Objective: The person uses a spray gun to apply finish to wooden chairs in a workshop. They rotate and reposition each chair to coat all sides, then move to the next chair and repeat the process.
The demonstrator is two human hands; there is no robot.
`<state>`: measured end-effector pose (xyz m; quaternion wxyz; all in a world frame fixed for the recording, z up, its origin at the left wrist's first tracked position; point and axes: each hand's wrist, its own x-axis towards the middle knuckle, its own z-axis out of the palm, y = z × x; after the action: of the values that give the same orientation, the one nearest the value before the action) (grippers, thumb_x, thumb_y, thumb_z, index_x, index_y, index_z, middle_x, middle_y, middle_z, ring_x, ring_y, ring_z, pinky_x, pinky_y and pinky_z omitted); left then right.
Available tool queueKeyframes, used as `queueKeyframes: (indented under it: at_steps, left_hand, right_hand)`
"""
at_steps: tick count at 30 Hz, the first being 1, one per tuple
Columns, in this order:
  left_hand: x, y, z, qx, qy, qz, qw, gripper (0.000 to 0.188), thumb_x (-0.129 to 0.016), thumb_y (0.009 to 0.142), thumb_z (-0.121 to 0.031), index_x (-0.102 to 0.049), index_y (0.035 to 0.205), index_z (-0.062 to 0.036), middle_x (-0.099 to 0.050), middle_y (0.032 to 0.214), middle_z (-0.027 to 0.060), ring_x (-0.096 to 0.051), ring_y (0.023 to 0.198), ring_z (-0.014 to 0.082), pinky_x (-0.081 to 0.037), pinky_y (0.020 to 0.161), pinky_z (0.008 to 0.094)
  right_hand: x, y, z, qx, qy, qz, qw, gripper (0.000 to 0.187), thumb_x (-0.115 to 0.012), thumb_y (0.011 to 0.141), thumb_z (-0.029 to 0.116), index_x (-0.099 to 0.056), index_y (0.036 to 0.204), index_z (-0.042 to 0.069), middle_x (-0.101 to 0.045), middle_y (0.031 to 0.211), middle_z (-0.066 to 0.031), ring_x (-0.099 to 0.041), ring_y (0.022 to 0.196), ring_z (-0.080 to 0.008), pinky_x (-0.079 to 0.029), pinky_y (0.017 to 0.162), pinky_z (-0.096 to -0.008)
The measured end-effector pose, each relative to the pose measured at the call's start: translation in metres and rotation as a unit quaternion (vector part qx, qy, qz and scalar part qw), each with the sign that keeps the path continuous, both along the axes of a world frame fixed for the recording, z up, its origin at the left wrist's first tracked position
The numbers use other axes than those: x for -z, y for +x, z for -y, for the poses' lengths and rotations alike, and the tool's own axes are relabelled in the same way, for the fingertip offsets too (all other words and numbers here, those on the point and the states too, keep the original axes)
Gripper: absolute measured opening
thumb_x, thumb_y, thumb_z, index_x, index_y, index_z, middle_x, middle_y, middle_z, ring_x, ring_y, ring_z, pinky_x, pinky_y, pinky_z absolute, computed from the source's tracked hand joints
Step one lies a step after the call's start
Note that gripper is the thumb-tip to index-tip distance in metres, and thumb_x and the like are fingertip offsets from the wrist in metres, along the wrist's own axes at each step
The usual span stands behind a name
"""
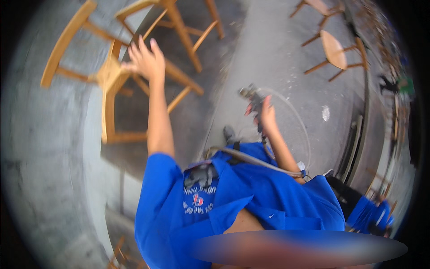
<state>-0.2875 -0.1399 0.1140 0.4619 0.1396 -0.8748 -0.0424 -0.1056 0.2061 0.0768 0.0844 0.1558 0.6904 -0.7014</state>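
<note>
My left hand (147, 60) is stretched out at the upper left with its fingers spread. It lies over a light wooden chair frame (107, 107), close to its joint; whether the fingertips touch the wood I cannot tell. Further right, my right hand (268, 117) is closed around the grip of a dark metal spray gun (255, 98). The gun's head points away from me, toward the upper left. A thin pale hose (301, 112) curves beside it, and a thicker grey hose (255, 162) crosses in front of my waist.
A second wooden chair frame (181, 33) stands just beyond the first. At the far right, wooden chairs with rounded seats (333, 49) stand on the grey floor (268, 49). Someone in blue (369, 214) is at the lower right. A grey concrete surface (45, 157) runs along the left.
</note>
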Motion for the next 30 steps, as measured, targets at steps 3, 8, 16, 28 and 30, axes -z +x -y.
queueKeyframes:
  at_steps: [3,8,16,28,30]
  left_hand:
    - [-0.001,0.027,0.017,0.145,0.275,-0.135,0.941,0.039,-0.047,0.102,-0.031,-0.057,0.125,-0.0002,-0.063,0.120,0.0158,-0.058,0.114,0.0282,-0.034,0.106,0.0506]
    - [0.085,0.201,-0.028,0.234,0.532,0.173,0.795,0.041,-0.040,0.107,-0.034,-0.056,0.123,0.0005,-0.066,0.096,0.0102,-0.063,0.092,0.0176,-0.050,0.089,0.0338]
    - [0.130,0.414,-0.073,0.113,0.711,0.372,0.586,0.063,-0.034,0.106,-0.047,-0.071,0.088,0.0005,-0.066,0.077,0.0059,-0.057,0.074,0.0139,-0.045,0.074,0.0286]
    - [0.118,0.474,-0.039,0.192,0.736,0.327,0.561,0.028,-0.065,0.095,-0.030,-0.066,0.098,-0.0026,-0.063,0.086,-0.0004,-0.054,0.081,0.0087,-0.043,0.075,0.0260]
    - [0.121,0.480,-0.027,0.206,0.723,0.346,0.561,0.036,-0.061,0.096,-0.040,-0.066,0.101,-0.0042,-0.061,0.081,-0.0020,-0.053,0.075,0.0077,-0.042,0.066,0.0235]
  right_hand:
    - [-0.044,-0.027,0.004,-0.030,-0.143,-0.023,0.989,0.094,-0.015,0.091,0.079,-0.060,0.111,0.000,-0.062,0.075,-0.0075,-0.064,0.067,-0.0140,-0.034,0.040,-0.0195]
    - [-0.078,-0.063,0.017,-0.119,-0.327,-0.057,0.936,0.102,-0.006,0.087,0.083,-0.060,0.105,-0.001,-0.061,0.074,-0.0066,-0.065,0.068,-0.0158,-0.033,0.040,-0.0193]
    - [0.076,-0.106,0.061,-0.021,-0.175,0.125,0.976,0.088,-0.023,0.091,0.080,-0.061,0.098,0.001,-0.061,0.070,-0.0063,-0.065,0.062,-0.0162,-0.034,0.039,-0.0235]
    - [0.142,-0.048,0.087,-0.088,0.146,-0.088,0.981,0.070,-0.050,0.096,0.061,-0.067,0.079,-0.004,-0.062,0.062,-0.0086,-0.064,0.059,-0.0158,-0.047,0.051,-0.0305]
    - [0.120,-0.029,0.113,-0.121,0.129,-0.093,0.980,0.065,-0.053,0.097,0.056,-0.067,0.079,-0.004,-0.063,0.062,-0.0075,-0.061,0.059,-0.0139,-0.047,0.057,-0.0296]
